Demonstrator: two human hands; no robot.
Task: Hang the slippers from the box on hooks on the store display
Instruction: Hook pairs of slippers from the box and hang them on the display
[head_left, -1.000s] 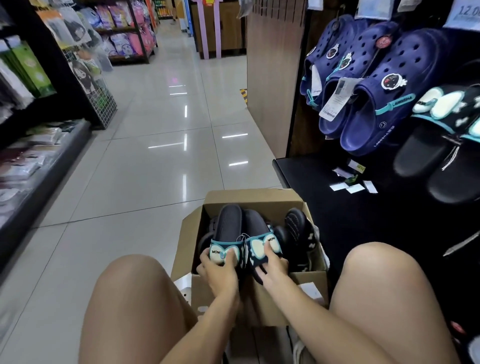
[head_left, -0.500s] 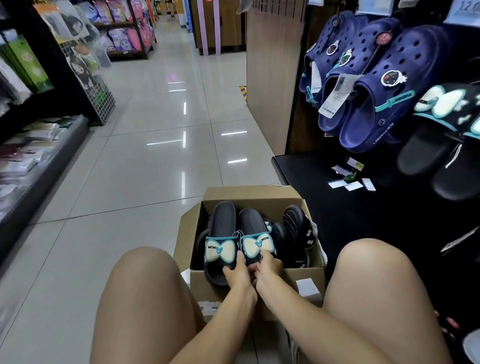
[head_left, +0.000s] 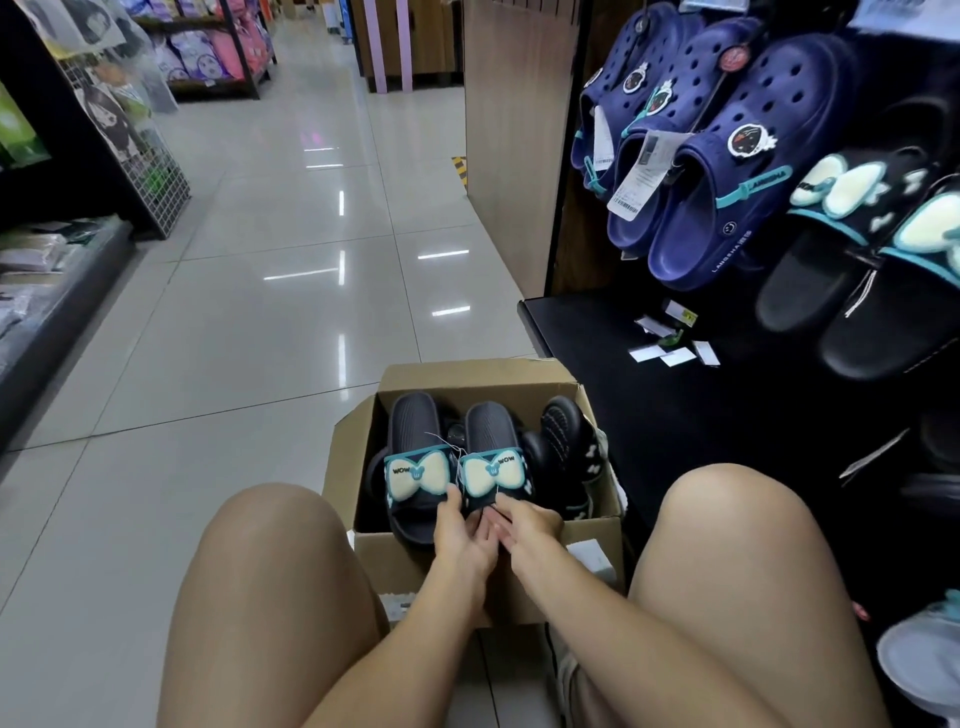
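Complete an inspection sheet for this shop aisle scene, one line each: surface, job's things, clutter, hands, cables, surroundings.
Surface: glossy tiled floor carrying the open cardboard box.
Job's things: pair of black bow slippers side by side over the box; more dark slippers inside.
Clutter: loose paper tags on the black display base.
Hands: left hand and right hand hold the pair's near ends.
Cables: nothing seen.
Surroundings: navy clogs and matching bow slippers hanging on the display; stocked shelves on the left.
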